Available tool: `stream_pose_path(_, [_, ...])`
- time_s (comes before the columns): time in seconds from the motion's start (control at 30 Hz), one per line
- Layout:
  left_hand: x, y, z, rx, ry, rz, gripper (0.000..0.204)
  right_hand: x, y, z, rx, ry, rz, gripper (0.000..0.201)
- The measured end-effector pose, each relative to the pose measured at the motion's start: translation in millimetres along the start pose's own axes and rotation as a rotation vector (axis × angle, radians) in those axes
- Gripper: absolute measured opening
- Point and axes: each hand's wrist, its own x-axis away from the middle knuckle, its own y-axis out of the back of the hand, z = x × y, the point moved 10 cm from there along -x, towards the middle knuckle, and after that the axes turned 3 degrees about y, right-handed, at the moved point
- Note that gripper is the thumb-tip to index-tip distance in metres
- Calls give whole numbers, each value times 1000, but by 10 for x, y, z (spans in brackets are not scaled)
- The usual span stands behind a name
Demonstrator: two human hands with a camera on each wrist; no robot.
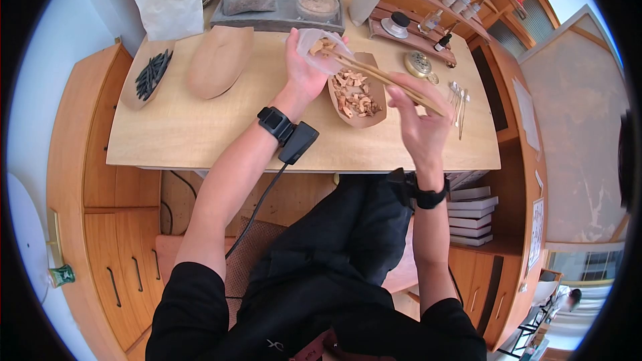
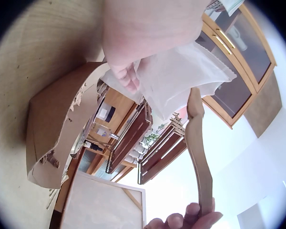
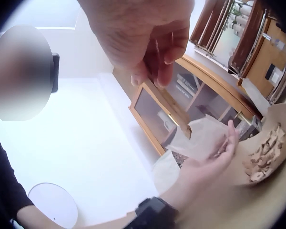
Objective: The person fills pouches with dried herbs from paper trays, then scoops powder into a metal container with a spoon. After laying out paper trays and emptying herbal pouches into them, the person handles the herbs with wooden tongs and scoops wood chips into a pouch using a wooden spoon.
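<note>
My left hand (image 1: 306,80) holds up a small translucent bag (image 1: 311,47), fingers and thumb on either side of it. Pale wood chips (image 1: 324,45) show at its mouth. Wooden tongs (image 1: 378,75) are gripped in my right hand (image 1: 426,124), and their tips reach to the bag's opening. In the left wrist view the tongs (image 2: 199,152) stand close beside the bag (image 2: 174,78). Below and between my hands sits a brown paper tray (image 1: 361,120) with many more wood chips (image 1: 358,102). The right wrist view shows the tongs (image 3: 174,107) overlapping the bag.
At the left are a paper tray of dark sticks (image 1: 154,73) and a flat brown tray (image 1: 221,60). A grey tray (image 1: 267,25) with bags and a jar stands behind. Wooden racks of bottles (image 1: 418,37), a brass container (image 1: 418,63) and thin tools (image 1: 460,103) lie rightward.
</note>
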Motion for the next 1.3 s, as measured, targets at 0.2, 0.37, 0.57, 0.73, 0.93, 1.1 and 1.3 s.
stream_pose_path(0.2, [0,52,-32,-12,-1,-13,55,-17,-116,-80,28,42,55,19])
stream_pose_path(0.37, [32,52,26,33,16,-128,55,-36,164,-513,-6,-220,-29,19])
stream_pose_path(0.57, [35,40,0,10,3,-109,54,97,-58,-1168,109,-292,88,23])
stream_pose_path(0.73, [4,90,-22,17,1,-102,54,198,-69,-1241,34,-457,110,24])
stream_pose_path(0.93, [-8,82,14,6,12,-74,54,118,-36,-974,77,-399,163,22])
stream_pose_path(1.1, [12,42,-1,21,13,-74,54,94,-141,-938,77,-308,114,19])
stream_pose_path(1.3, [20,36,-17,-12,10,-59,54,215,-252,-1024,54,-423,228,21])
